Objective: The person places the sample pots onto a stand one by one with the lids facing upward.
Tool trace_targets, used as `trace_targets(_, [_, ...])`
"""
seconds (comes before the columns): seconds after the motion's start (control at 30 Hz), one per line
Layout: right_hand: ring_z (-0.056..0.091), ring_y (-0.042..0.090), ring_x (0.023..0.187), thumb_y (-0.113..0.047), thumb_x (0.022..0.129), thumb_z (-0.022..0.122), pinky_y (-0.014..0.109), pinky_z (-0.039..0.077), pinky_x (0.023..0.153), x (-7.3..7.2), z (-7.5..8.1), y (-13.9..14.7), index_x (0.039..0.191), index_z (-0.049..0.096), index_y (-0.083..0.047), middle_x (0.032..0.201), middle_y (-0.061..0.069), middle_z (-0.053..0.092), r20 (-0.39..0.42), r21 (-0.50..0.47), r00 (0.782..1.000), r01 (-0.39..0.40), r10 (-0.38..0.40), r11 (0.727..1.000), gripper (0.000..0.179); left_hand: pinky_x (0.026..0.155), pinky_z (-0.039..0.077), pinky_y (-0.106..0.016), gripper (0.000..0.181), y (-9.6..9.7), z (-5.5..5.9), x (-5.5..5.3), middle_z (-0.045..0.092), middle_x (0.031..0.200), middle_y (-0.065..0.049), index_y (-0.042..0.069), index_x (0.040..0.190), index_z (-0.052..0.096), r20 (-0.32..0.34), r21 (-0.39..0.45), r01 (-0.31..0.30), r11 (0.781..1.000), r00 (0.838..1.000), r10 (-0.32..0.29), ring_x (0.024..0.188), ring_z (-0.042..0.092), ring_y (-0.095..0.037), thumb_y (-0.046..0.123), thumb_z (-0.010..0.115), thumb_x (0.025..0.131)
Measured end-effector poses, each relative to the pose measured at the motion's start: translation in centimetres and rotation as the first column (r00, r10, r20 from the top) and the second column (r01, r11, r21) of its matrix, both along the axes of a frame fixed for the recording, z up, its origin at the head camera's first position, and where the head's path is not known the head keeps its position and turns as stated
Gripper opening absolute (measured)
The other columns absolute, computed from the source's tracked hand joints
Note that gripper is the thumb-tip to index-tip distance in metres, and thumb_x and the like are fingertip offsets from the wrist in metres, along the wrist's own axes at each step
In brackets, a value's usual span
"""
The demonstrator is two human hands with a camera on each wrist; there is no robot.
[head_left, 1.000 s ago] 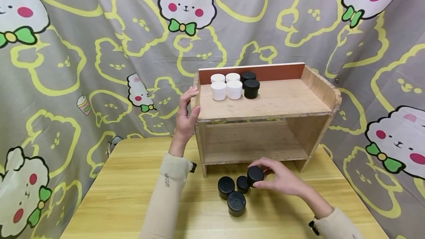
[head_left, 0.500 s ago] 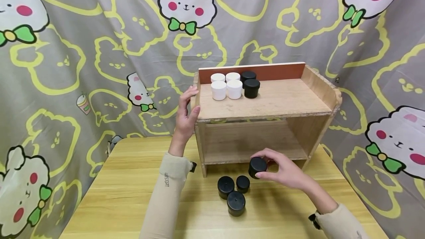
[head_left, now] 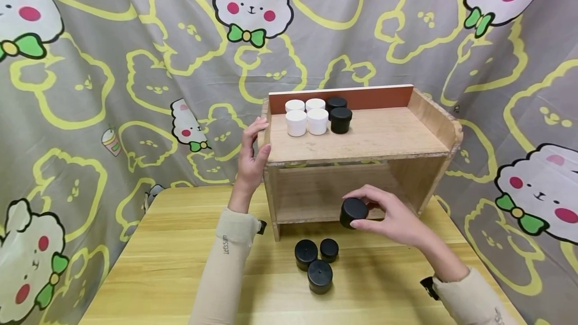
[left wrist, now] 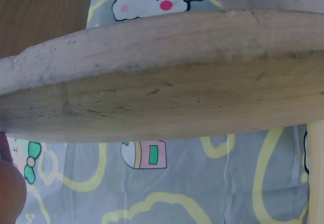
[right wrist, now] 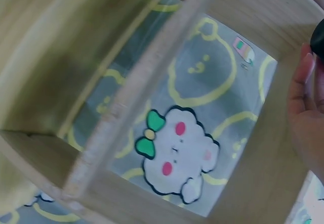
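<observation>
Right hand [head_left: 393, 217] is pinching a black jar [head_left: 354, 210] above the table [head_left: 180, 255] before the shelf [head_left: 388, 129], near three other black jars [head_left: 320, 275], while left hand [head_left: 252, 157] is touching shelf's left side, fingers apparently relaxed.

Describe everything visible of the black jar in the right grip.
The short, round, black plastic-looking jar has a flat lid facing upward and looks closed. The person's right grip pinches its sides, holding it above the yellowish wooden table, before the pale wooden shelf. The right wrist view shows only its edge.
</observation>
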State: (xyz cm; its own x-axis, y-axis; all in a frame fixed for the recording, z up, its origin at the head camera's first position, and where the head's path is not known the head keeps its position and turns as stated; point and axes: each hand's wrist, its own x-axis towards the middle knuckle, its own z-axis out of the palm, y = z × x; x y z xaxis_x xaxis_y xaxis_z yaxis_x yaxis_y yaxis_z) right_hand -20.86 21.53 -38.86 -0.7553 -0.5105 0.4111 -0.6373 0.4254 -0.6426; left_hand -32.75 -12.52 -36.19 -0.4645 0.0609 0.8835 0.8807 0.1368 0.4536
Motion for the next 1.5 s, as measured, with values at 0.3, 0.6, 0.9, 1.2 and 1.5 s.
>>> trace_targets(0.3, [0.064, 0.010, 0.091, -0.017, 0.085, 0.086, 0.026, 0.055, 0.080, 0.1, 3.5, -0.1, 0.130, 0.065, -0.033, 0.108, -0.011, 0.066, -0.055, -0.008, 0.998, 0.029, -0.030, 1.000, 0.052, 0.125, 0.032, -0.047, 0.067, -0.1, -0.1, 0.0, 0.051, 0.149, -0.023, -0.004, 0.136, 0.050, 0.001, 0.001, 0.000, 1.000, 1.000, 0.000, 0.153, 0.036, -0.030, 0.054, 0.056, 0.102])
trace_targets(0.6, [0.062, 0.010, 0.085, -0.008, 0.086, 0.083, 0.022, 0.053, 0.078, 0.0, 6.7, -0.4, 0.130, 0.068, -0.023, 0.103, -0.007, 0.068, -0.124, -0.045, 0.992, 0.034, -0.040, 0.998, 0.048, 0.125, 0.032, -0.046, 0.068, -0.1, 0.0, 0.1, 0.050, 0.150, -0.023, -0.003, 0.136, 0.049, 0.008, -0.007, -0.002, 1.000, 1.000, 0.002, 0.153, 0.036, -0.029, 0.055, 0.055, 0.103])
trace_targets(0.9, [0.064, 0.012, 0.086, -0.004, 0.086, 0.082, 0.018, 0.052, 0.078, -1.2, 9.3, -0.4, 0.128, 0.070, -0.018, 0.108, -0.003, 0.069, -0.128, -0.107, 0.987, 0.087, -0.100, 0.990, 0.045, 0.125, 0.032, -0.046, 0.068, -0.1, 0.0, 0.1, 0.050, 0.149, -0.023, -0.003, 0.136, 0.049, 0.008, -0.006, -0.004, 1.000, 1.000, 0.004, 0.153, 0.036, -0.029, 0.056, 0.055, 0.103])
trace_targets(1.2, [0.063, 0.010, 0.091, -0.006, 0.089, 0.079, 0.014, 0.050, 0.082, -2.4, 11.5, 0.0, 0.128, 0.069, -0.011, 0.109, -0.008, 0.069, -0.118, -0.143, 0.977, 0.158, -0.175, 0.977, 0.040, 0.125, 0.031, -0.047, 0.068, -0.1, 0.1, 0.1, 0.050, 0.149, -0.025, -0.004, 0.135, 0.050, -0.005, 0.006, 0.001, 1.000, 1.000, -0.001, 0.152, 0.036, -0.030, 0.054, 0.056, 0.103])
trace_targets(1.5, [0.061, 0.011, 0.090, -0.010, 0.088, 0.080, 0.013, 0.050, 0.079, -4.6, 12.5, 0.6, 0.127, 0.069, -0.008, 0.111, -0.004, 0.064, -0.119, -0.159, 0.966, 0.208, -0.228, 0.965, 0.040, 0.125, 0.032, -0.048, 0.068, 0.0, 0.1, 0.1, 0.049, 0.149, -0.025, -0.004, 0.136, 0.050, -0.001, 0.006, 0.007, 1.000, 1.000, -0.007, 0.153, 0.036, -0.030, 0.055, 0.056, 0.102])
